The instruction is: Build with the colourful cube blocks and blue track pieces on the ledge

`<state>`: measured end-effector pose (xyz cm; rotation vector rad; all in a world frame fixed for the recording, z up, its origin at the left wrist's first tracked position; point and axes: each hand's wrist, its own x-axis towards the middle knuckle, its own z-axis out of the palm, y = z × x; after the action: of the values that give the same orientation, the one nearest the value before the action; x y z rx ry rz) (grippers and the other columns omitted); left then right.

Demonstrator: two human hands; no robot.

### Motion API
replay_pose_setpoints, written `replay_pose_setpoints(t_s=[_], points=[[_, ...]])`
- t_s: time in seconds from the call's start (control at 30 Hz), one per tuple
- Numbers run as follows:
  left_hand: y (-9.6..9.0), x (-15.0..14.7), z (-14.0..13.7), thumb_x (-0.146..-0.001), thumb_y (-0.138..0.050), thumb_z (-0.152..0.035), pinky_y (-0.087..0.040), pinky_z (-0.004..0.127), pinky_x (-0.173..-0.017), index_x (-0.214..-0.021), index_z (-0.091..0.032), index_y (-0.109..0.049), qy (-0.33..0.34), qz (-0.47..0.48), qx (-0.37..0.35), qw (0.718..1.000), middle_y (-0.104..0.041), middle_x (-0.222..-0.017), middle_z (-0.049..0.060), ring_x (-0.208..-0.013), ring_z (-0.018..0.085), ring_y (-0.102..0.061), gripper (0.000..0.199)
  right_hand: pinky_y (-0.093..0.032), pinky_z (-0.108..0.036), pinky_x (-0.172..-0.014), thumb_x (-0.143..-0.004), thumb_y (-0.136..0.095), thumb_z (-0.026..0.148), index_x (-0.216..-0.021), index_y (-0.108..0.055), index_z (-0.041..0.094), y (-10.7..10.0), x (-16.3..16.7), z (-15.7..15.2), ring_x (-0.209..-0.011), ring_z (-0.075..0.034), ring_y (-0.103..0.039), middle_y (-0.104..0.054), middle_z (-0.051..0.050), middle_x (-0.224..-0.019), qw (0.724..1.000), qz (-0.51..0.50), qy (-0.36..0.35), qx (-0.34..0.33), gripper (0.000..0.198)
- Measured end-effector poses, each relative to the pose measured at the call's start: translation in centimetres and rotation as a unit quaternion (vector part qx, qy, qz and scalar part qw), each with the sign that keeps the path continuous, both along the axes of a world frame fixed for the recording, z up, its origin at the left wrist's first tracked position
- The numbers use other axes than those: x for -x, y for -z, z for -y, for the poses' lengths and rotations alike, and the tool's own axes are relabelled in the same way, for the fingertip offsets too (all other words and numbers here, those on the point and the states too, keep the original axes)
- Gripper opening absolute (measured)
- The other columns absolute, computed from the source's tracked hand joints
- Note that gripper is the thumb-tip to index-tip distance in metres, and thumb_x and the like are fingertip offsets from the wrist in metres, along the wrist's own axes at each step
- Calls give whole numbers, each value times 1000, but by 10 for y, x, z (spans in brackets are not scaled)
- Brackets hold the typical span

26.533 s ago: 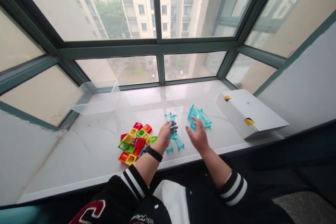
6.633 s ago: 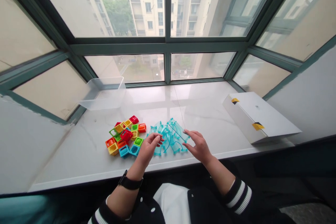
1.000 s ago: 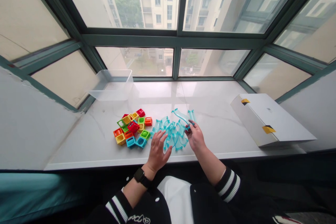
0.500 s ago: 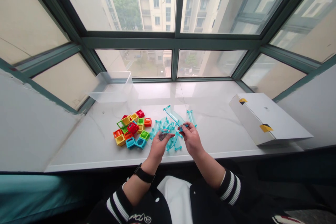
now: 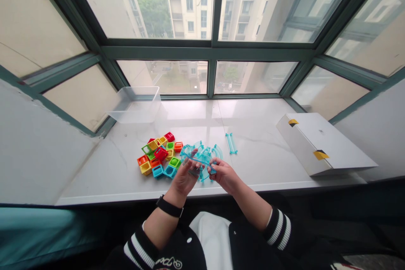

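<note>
A long, see-through teal plastic track piece [image 5: 199,160] spans the gap between my two hands. My left hand [image 5: 185,177] is closed around its left end, thumb on the near side. The fingers of my right hand [image 5: 224,174] pinch its right end. Beneath and behind the hands lies a pile of similar teal pieces [image 5: 207,152], partly covered by them. One separate teal track piece [image 5: 231,143] lies on the sill to the right of the pile. Colourful hollow plastic blocks [image 5: 160,153], in red, yellow, green, orange and blue, are heaped to the left.
The white marble-patterned sill [image 5: 259,147] runs below the window frame [image 5: 209,53]. An open clear plastic bin [image 5: 136,114] stands at the back left. On the right, a white box-like object [image 5: 322,139] with yellow-and-black tabs reaches toward the front edge.
The track piece in my right hand has swung down and leftward, and its other end is now in my left hand. My right hand has shifted slightly left and lower.
</note>
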<state>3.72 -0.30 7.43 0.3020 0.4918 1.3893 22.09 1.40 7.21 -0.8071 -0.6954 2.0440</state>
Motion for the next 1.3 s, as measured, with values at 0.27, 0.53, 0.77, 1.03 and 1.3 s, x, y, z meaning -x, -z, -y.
replay_pose_setpoints(t_s=[0.27,0.53,0.77,1.03,1.3], points=[[3,3,1,-76,-95,-31,-52,30,-76,-122,-21,-70,4,-36,-33,999,-57,-73,-5,-75,13,-60,53,-38,-26,-60,-70,-95,41,-92,-64,21,0,4,1,-60,-12,-55,-71,-2,-75,999,21,-29,0,43],[9,2,-1,-73,-96,-30,-54,31,-72,-113,-20,-72,19,-85,-28,996,-64,-78,-1,-74,15,-63,47,-38,-27,-60,-70,-95,44,-91,-65,21,1,1,-1,-67,-15,-59,-70,-3,-76,998,40,-47,-28,43],[4,14,-11,-75,-97,-37,-53,27,-78,-86,-20,-70,-86,-63,-12,994,-52,-67,-7,-73,10,-61,34,-44,-30,-67,-77,-89,52,-91,-62,24,6,-11,-8,-79,-18,-63,-70,-1,-83,981,148,44,-121,41],[3,23,-9,-77,-94,-32,-54,25,-70,-107,-20,-74,-66,-84,-18,994,-60,-73,-5,-66,9,-58,38,-44,-32,-67,-86,-81,53,-95,-63,24,5,-32,-16,-77,-19,-62,-67,-1,-80,969,150,-6,-197,36],[5,25,-6,-74,-96,-29,-59,33,-85,-130,-24,-66,-28,-141,-41,989,-65,-80,-5,-71,12,-65,64,-52,-35,-77,-90,-78,55,-103,-69,23,1,-46,-18,-82,-18,-63,-70,-3,-91,968,163,8,-192,35]])
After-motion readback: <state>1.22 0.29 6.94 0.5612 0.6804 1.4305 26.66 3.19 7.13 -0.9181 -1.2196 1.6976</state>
